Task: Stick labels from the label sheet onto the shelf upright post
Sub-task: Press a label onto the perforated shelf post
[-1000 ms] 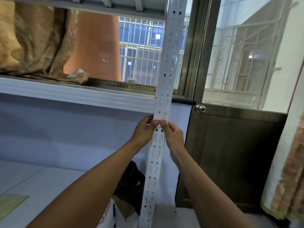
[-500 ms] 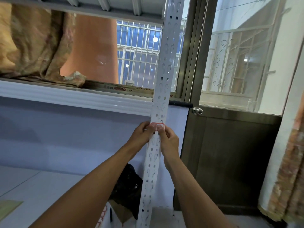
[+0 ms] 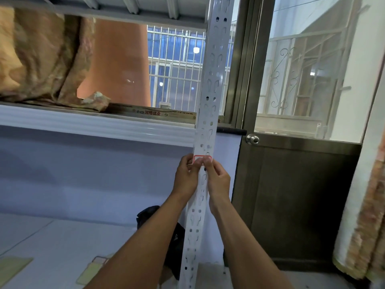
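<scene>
A white perforated shelf upright post (image 3: 208,113) runs from top to bottom in the middle of the head view. A white label with a red border (image 3: 200,158) lies across the post just below the shelf edge. My left hand (image 3: 186,177) presses the label's left part with thumb and fingertips. On the other side of the post, my right hand (image 3: 217,178) has its fingertips on the label's right part. What looks like the label sheet (image 3: 98,262) lies on the lower shelf at bottom left, partly hidden by my left forearm.
A white shelf beam (image 3: 93,126) crosses at mid height, with crumpled brownish fabric (image 3: 41,59) on it. A dark door with a round knob (image 3: 252,139) stands right of the post. A black bag (image 3: 166,236) sits behind the post near the floor.
The view dipped slightly. Both hands stay on the post and the label now lies flatter across it, with its red border showing above my fingertips.
</scene>
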